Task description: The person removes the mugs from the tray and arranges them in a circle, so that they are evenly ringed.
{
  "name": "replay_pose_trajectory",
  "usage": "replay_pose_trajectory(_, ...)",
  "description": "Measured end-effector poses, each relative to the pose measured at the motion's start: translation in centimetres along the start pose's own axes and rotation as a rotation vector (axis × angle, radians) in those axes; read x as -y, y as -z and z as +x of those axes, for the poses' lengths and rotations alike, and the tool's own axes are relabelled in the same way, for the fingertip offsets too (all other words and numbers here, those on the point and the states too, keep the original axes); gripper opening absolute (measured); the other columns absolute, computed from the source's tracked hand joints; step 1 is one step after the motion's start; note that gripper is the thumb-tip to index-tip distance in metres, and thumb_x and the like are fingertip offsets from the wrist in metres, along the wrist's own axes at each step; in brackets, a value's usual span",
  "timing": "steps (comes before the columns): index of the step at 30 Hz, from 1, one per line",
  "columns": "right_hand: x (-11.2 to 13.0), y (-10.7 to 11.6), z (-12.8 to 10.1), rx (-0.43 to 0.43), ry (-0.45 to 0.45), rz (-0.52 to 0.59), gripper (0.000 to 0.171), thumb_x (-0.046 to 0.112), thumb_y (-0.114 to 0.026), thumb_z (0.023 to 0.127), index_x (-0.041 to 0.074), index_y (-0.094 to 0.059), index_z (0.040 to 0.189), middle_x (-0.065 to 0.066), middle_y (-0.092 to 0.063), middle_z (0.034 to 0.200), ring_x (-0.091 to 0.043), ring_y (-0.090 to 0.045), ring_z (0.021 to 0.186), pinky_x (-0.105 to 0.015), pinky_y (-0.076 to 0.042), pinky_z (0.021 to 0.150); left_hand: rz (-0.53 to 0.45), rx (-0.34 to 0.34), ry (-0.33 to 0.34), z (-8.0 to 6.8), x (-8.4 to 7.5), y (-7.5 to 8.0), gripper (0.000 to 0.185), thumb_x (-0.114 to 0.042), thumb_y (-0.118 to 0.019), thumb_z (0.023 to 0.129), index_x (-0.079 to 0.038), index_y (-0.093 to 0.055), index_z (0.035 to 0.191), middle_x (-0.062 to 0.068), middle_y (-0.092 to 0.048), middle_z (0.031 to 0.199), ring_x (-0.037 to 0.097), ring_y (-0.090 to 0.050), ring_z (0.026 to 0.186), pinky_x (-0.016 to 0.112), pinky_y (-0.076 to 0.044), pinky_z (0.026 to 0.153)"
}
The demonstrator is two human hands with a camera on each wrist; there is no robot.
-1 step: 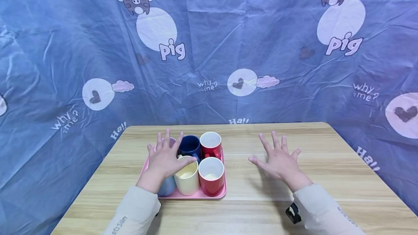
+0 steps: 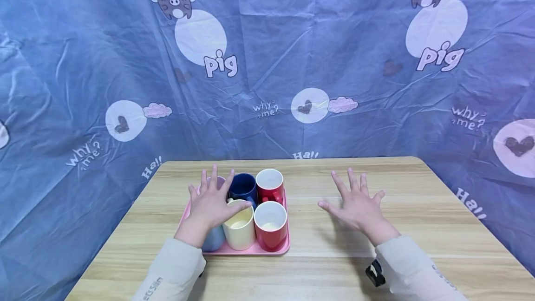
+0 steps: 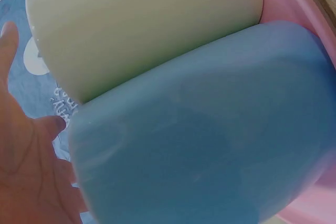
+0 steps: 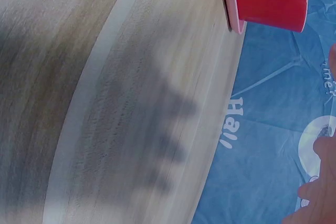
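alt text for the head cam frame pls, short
Two open hands, fingers spread, over a wooden table: the left hand above mugs on a pink tray, the right hand over bare wood. Visible mugs: navy, two red, cream, light blue.

Tray point(image 2: 286, 247): pink. On the tray: cream mug point(image 2: 239, 232), light blue mug point(image 2: 214, 238), navy mug point(image 2: 243, 186), and two red mugs with white insides, one at the tray's near right point(image 2: 270, 226), one at its far right point(image 2: 270, 185). Table point(image 2: 418, 226) under the tray: light wood grain with paler strips. Sleeves point(image 2: 175, 273): off-white, small dark lettering. Backdrop point(image 2: 83, 59) behind the tray: blue cloth printed with white circles, grey pigs, dark hearts, pink clouds, white "pig", "why me?", "Ha!".
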State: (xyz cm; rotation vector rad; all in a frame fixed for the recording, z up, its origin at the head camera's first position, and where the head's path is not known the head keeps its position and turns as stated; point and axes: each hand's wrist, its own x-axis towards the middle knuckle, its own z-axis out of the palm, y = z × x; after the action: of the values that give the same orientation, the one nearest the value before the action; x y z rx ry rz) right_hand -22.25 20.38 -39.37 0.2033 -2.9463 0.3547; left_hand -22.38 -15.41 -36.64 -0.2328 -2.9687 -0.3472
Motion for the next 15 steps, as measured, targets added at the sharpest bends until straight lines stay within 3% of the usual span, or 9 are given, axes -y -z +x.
replay_pose_trajectory(15,0.18,0.05,0.02,-0.004,0.01,0.0,0.096,0.08,-0.037,0.081,0.019,-0.018,0.153,-0.025,-0.001,0.155,-0.058,0.001,0.132,-0.085,0.009,0.082,0.006,0.01,0.007,-0.02,-0.01,0.15,0.1,-0.083,-0.047,0.072,-0.03,-0.022,0.152,0.019,-0.001,0.157,0.045,0.003,0.14,0.075,0.002,0.101)
